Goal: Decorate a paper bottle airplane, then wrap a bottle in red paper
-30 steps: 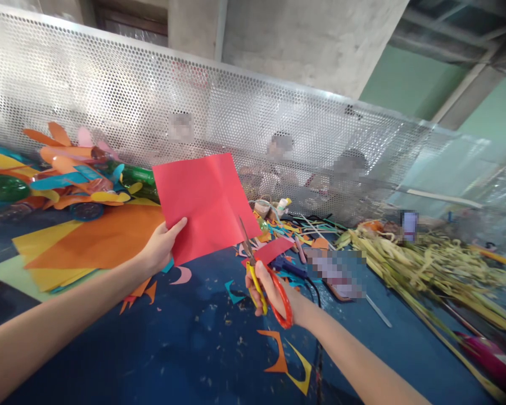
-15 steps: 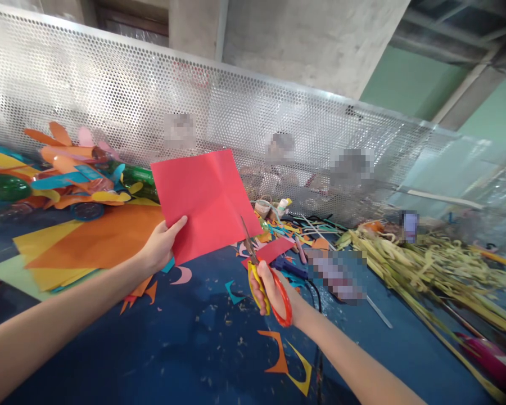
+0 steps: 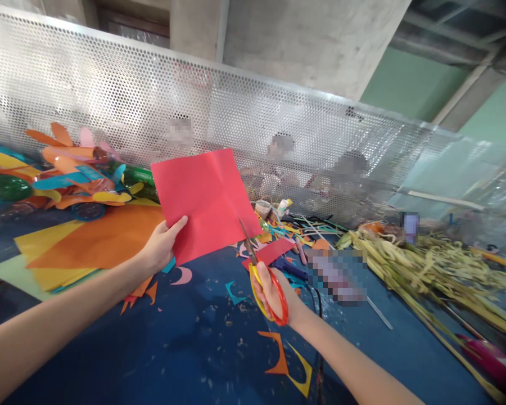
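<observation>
A: Far left, what are we listing?
B: One heap of cut paper petals, with a green bottle showing among them; nearer, one stack of coloured sheets, orange uppermost, lying on the blue table
A: And at the centre?
B: One left hand, holding one red sheet above the table by its lower left edge; the thumb is pressing on the near face, the fingers are hiding behind, so we are not making out their spread
A: To its right?
B: One pair of scissors, metal overlapping the sheet's lower right edge; whether the blades are parting we cannot tell; one right hand, thumb and fingers gripping the red and yellow loops
A: Which step are we recording?
B: We are judging it a cut at the edge; the next move, we are supposing, is calling for a taut sheet and careful blade alignment
A: Far right?
B: One pile of pale strips, lying well apart from both hands
</observation>
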Demonstrator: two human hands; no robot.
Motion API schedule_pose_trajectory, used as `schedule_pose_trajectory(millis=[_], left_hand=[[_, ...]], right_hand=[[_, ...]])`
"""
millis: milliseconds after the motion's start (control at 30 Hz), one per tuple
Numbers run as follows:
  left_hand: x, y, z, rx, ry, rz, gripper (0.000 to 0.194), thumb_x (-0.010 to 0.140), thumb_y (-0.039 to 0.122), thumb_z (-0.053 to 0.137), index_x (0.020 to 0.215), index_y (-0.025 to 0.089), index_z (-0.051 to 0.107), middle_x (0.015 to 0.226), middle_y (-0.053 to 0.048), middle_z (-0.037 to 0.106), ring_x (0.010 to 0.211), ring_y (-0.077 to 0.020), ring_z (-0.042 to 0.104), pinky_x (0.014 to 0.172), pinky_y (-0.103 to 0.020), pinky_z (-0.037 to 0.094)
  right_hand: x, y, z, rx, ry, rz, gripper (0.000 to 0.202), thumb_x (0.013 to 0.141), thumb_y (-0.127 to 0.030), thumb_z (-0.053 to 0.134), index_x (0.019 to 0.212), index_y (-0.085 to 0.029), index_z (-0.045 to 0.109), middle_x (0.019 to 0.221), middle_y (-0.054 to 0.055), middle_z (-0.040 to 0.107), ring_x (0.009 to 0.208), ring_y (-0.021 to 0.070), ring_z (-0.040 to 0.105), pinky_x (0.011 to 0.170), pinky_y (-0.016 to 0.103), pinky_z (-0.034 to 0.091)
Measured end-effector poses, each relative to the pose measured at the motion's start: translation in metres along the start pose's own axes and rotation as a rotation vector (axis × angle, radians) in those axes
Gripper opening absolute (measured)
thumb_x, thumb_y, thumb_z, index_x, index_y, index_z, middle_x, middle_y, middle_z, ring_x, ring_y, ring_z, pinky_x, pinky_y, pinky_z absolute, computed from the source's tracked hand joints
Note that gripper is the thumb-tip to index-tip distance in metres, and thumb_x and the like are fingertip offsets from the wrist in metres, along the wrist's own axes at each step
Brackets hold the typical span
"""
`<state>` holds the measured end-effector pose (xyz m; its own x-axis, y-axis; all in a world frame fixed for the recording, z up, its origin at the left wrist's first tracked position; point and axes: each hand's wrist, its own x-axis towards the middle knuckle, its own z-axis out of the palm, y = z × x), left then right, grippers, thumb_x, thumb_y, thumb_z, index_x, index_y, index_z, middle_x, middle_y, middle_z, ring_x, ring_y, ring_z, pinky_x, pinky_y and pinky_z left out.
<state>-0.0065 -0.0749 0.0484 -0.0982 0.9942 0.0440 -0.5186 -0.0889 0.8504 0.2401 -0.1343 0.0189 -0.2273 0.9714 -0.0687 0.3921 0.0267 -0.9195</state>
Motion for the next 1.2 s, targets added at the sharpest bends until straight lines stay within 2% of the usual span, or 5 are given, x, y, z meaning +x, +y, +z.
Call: schedule_pose_trajectory(millis=[200, 500, 767, 967, 1200], left_hand=[[0.001, -0.001, -0.002, 0.017, -0.018, -0.004, 0.025, 0.078, 0.029, 0.067, 0.101, 0.018, 0.066, 0.103, -0.009, 0.071, 0.089, -0.0228, 0.068, 0.073, -0.028, 0.057], [-0.003, -0.009, -0.002, 0.102, -0.054, -0.049, 0.026, 0.081, 0.031, 0.064, 0.104, 0.017, 0.063, 0.104, -0.010, 0.070, 0.085, -0.0215, 0.068, 0.072, -0.030, 0.057], [-0.003, -0.008, -0.001, 0.094, -0.079, -0.035, 0.031, 0.078, 0.032, 0.068, 0.105, 0.018, 0.063, 0.103, -0.011, 0.070, 0.090, -0.0238, 0.068, 0.074, -0.030, 0.057], [-0.003, -0.006, -0.003, 0.061, -0.103, -0.111, 0.028, 0.079, 0.028, 0.067, 0.105, 0.019, 0.063, 0.100, -0.010, 0.071, 0.081, -0.0224, 0.070, 0.073, -0.032, 0.058], [-0.011, -0.002, 0.004, 0.109, -0.095, -0.192, 0.029, 0.077, 0.027, 0.068, 0.104, 0.017, 0.062, 0.095, -0.011, 0.072, 0.076, -0.0244, 0.070, 0.067, -0.034, 0.058]], right_hand=[[-0.001, -0.005, -0.002, -0.007, -0.033, 0.044, 0.059, 0.080, -0.075, 0.029, 0.058, -0.021, 0.039, 0.041, -0.006, 0.038, 0.029, 0.0079, 0.039, 0.032, 0.021, 0.032], [-0.009, -0.030, -0.003, 0.102, -0.165, 0.012, 0.068, 0.074, -0.082, 0.023, 0.070, -0.020, 0.051, 0.060, 0.003, 0.057, 0.060, 0.0189, 0.061, 0.060, 0.032, 0.052], [-0.010, -0.031, -0.011, 0.083, -0.170, -0.013, 0.071, 0.076, -0.081, 0.021, 0.079, -0.021, 0.058, 0.071, 0.005, 0.061, 0.078, 0.0229, 0.064, 0.076, 0.037, 0.052], [-0.013, -0.040, -0.012, 0.130, -0.235, 0.018, 0.071, 0.073, -0.083, 0.029, 0.083, -0.019, 0.060, 0.078, 0.008, 0.064, 0.088, 0.0261, 0.064, 0.085, 0.042, 0.051], [-0.012, -0.032, -0.018, 0.213, -0.257, 0.008, 0.080, 0.074, -0.083, 0.020, 0.089, -0.017, 0.063, 0.087, 0.012, 0.066, 0.096, 0.0256, 0.063, 0.091, 0.043, 0.048]])
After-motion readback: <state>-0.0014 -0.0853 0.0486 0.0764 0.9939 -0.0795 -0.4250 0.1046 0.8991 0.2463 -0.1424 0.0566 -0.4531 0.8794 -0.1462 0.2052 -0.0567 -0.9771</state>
